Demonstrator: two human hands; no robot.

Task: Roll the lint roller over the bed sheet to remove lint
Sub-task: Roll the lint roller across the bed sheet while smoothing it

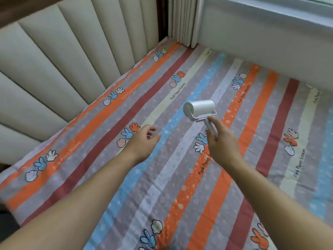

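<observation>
A white lint roller (199,107) is held out over the striped bed sheet (162,177), its drum pointing away from me near the middle of the bed. My right hand (222,143) grips its white handle, the index finger stretched along the shaft toward the drum. I cannot tell whether the drum touches the sheet. My left hand (143,141) hovers to the left of the roller over the sheet, fingers loosely curled, holding nothing.
A padded cream headboard (54,65) runs along the left edge of the bed. A white wall (261,42) below a window borders the far side, with a pleated curtain (182,20) in the corner.
</observation>
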